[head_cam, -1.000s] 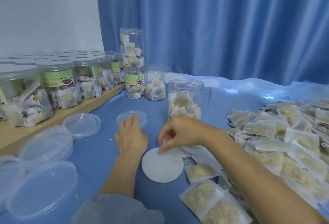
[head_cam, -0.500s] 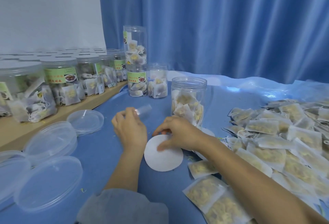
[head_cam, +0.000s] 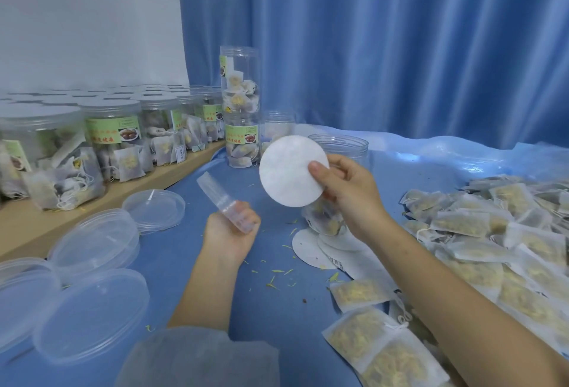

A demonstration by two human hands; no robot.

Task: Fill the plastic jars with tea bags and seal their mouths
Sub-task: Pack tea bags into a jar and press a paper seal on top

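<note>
The person's right hand (head_cam: 348, 192) holds a round white seal disc (head_cam: 292, 171) up above the blue cloth-covered table (head_cam: 172, 266), pinching its right edge between thumb and fingers so that its flat face is turned toward the camera. The disc hides much of an open clear plastic jar (head_cam: 341, 148), which stands just behind it with tea bags showing through its lower wall. The left hand (head_cam: 229, 231) is lower and to the left, palm up, its fingers curled around a clear plastic lid (head_cam: 223, 202) held on edge and tilted up to the left.

Under the jar and the right wrist lie more white seal discs (head_cam: 311, 251), overlapping on the cloth. To the right spreads a heap of white paper tea bags (head_cam: 480, 232) with yellowish contents, reaching down to the near edge of the table. At the left, several loose clear lids (head_cam: 92, 316) lie flat, some stacked. Behind them, a wooden shelf (head_cam: 92, 211) carries rows of filled, capped jars with green labels (head_cam: 114, 146). Two more labelled jars stand stacked one on the other (head_cam: 240, 109) near the far corner, with a smaller jar (head_cam: 277, 128) beside them. A blue pleated curtain (head_cam: 400, 48) hangs behind the table, next to a white wall (head_cam: 86, 17).
</note>
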